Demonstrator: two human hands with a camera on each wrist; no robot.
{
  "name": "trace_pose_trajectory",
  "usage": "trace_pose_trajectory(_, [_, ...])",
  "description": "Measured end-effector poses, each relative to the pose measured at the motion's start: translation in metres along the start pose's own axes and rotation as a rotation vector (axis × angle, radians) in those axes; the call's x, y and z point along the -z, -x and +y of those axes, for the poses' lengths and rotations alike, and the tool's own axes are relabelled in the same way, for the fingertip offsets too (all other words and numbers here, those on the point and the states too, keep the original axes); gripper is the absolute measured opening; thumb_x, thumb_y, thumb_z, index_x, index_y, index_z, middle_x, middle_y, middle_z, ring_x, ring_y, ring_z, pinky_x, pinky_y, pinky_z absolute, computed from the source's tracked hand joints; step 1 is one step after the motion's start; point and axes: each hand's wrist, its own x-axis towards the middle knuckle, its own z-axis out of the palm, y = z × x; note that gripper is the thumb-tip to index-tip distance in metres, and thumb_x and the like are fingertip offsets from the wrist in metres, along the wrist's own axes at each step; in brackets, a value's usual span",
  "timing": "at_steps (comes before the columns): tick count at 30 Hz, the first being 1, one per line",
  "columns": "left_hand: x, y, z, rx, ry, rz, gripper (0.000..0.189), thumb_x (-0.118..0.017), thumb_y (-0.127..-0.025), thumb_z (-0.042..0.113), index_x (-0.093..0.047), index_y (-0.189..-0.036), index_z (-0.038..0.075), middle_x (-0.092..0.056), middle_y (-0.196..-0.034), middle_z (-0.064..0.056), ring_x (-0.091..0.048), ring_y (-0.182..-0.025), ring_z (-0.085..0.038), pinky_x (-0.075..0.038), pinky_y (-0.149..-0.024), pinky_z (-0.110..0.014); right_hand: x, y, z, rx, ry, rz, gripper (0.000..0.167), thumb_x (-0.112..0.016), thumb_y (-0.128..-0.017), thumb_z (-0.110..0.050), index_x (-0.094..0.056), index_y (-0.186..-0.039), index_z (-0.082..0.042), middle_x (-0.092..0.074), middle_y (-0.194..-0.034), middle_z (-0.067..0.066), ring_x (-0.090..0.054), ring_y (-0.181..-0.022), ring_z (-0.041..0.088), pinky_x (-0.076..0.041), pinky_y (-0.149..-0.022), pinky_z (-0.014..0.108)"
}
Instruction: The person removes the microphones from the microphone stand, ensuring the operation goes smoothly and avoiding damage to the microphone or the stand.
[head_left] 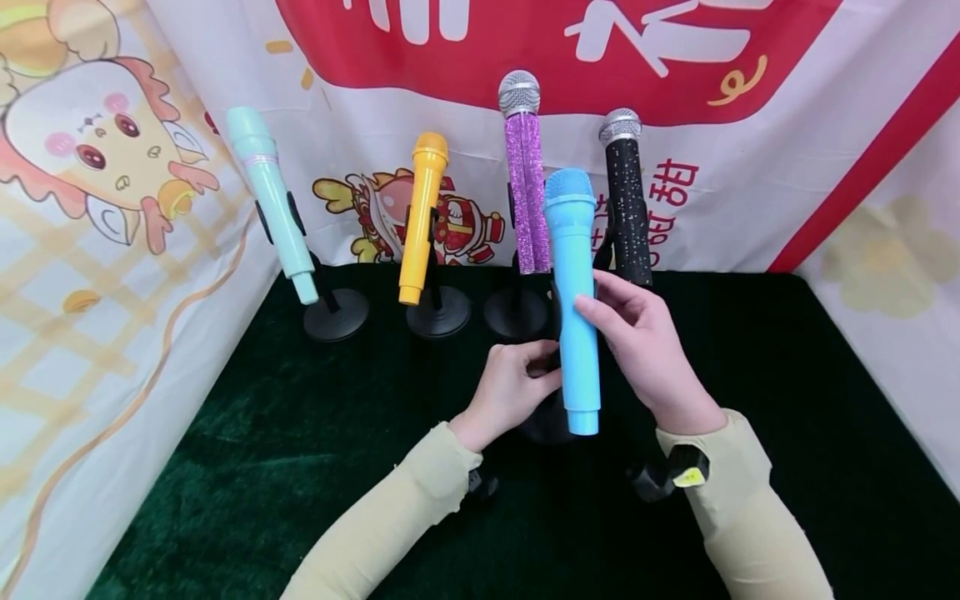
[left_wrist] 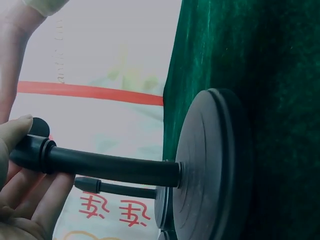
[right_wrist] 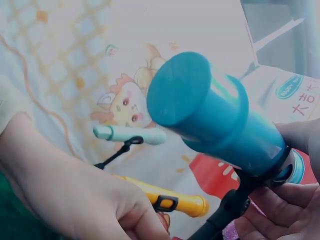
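A bright blue microphone (head_left: 576,358) leans upright in the clip of a black desk stand. My right hand (head_left: 652,354) holds its body from the right, thumb on the front and fingers behind. Lower down, my left hand (head_left: 506,387) grips the stand's upper neck, beside a round knob, as the left wrist view shows. In that view the black pole (left_wrist: 115,165) runs to a round base (left_wrist: 197,170) standing on the green cloth. From the right wrist view, the microphone's bottom end (right_wrist: 180,90) faces the camera and the black clip (right_wrist: 265,172) wraps its body.
Behind stand several microphones on black stands: mint green (head_left: 277,208), yellow (head_left: 423,221), glittery purple (head_left: 525,192) and speckled black (head_left: 628,200). Dark green cloth (head_left: 300,467) covers the table. A printed white and red backdrop (head_left: 450,75) rises at the back, with printed side walls.
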Motion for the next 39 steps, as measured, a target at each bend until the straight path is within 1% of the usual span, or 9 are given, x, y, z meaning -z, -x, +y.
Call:
trace_pose_trajectory(2, [-0.002,0.001,0.000,-0.019,0.010,0.014,0.020,-0.077,-0.091,0.003,-0.074,-0.110,-0.001,-0.075,-0.103,-0.011,-0.073,-0.086,-0.009,-0.058,-0.076,-0.020,0.000,0.000,0.000,0.006,-0.017,0.016,0.042,-0.063,-0.103,-0.017,-0.057,-0.139,0.003,-0.066,-0.125,0.012,-0.061,-0.107,0.025,-0.052,-0.094,0.029])
trace_pose_trajectory(6, [-0.005,0.004,-0.001,-0.065,-0.001,0.047,0.020,-0.077,-0.091,0.002,-0.074,-0.111,0.000,-0.076,-0.104,-0.010,-0.073,-0.088,-0.009,-0.058,-0.077,-0.020,0.000,-0.003,-0.001,0.030,-0.035,0.031,0.042,-0.064,-0.102,-0.015,-0.057,-0.139,0.002,-0.063,-0.126,0.015,-0.059,-0.105,0.024,-0.053,-0.092,0.029])
trace_pose_trajectory(12, [-0.007,0.006,-0.001,-0.104,-0.043,0.079,0.020,-0.076,-0.091,0.001,-0.074,-0.110,0.001,-0.076,-0.102,-0.008,-0.072,-0.086,-0.008,-0.058,-0.076,-0.020,-0.003,-0.006,-0.003,0.040,-0.071,0.031,0.044,-0.063,-0.102,-0.012,-0.054,-0.142,0.003,-0.059,-0.130,0.017,-0.058,-0.108,0.025,-0.053,-0.092,0.030])
trace_pose_trajectory(19, [-0.007,0.006,0.000,-0.114,-0.064,0.083,0.020,-0.076,-0.091,0.001,-0.074,-0.111,0.002,-0.076,-0.103,-0.006,-0.072,-0.086,-0.007,-0.058,-0.076,-0.019,-0.005,-0.011,-0.008,0.027,-0.076,0.043,0.044,-0.062,-0.102,-0.012,-0.052,-0.143,0.002,-0.059,-0.129,0.017,-0.057,-0.110,0.027,-0.052,-0.092,0.031])
trace_pose_trajectory(26, [-0.007,0.006,-0.001,-0.117,-0.068,0.081,0.021,-0.076,-0.091,0.001,-0.074,-0.112,0.001,-0.076,-0.105,-0.008,-0.072,-0.089,-0.009,-0.057,-0.077,-0.019,-0.004,-0.017,-0.010,0.016,-0.075,0.050,0.047,-0.066,-0.102,-0.019,-0.053,-0.143,0.000,-0.059,-0.129,0.019,-0.059,-0.112,0.029,-0.053,-0.091,0.032])
trace_pose_trajectory(31, [-0.007,0.007,0.000,-0.110,-0.070,0.073,0.022,-0.076,-0.092,0.001,-0.073,-0.114,0.002,-0.075,-0.108,-0.008,-0.072,-0.091,-0.009,-0.057,-0.079,-0.019,-0.004,-0.021,-0.010,0.026,-0.082,0.051,0.047,-0.066,-0.101,-0.019,-0.053,-0.142,0.001,-0.059,-0.129,0.020,-0.059,-0.112,0.030,-0.053,-0.092,0.032])
trace_pose_trajectory(39, [-0.006,0.006,0.001,-0.105,-0.075,0.070,0.023,-0.075,-0.092,0.000,-0.074,-0.115,0.002,-0.075,-0.109,-0.007,-0.072,-0.092,-0.009,-0.057,-0.079,-0.019,-0.003,-0.029,-0.012,0.026,-0.147,0.061,0.046,-0.068,-0.100,-0.016,-0.056,-0.140,0.002,-0.060,-0.127,0.020,-0.062,-0.109,0.028,-0.054,-0.091,0.031])
